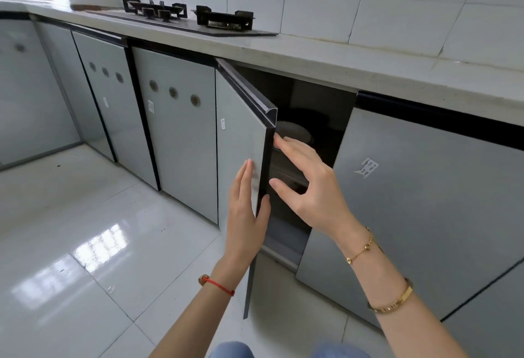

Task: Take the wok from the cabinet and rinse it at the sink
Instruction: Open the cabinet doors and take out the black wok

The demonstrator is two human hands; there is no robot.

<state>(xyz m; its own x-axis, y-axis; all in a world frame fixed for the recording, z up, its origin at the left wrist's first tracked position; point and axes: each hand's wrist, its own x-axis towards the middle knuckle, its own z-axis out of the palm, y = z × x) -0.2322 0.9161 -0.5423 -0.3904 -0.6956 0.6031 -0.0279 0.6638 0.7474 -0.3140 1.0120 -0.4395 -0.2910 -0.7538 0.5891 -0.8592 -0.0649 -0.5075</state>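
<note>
Presently: cabinet door [243, 142] ajar, wok unconfirmed.
Left hand [246, 216] flat, thumb hooking door edge; right hand [303, 185] spread, empty; dim round vessel [292, 131] inside, probably heavy, rigid—grasp rim.

The cabinet door [241, 145] stands partly open, and a dark gap shows between its edge and the shut door [425, 202] on the right. The right hand [309, 187] sits in this gap. A pale round thing [292, 132] lies inside, and the worktop [312, 57] hangs over the top.
</note>
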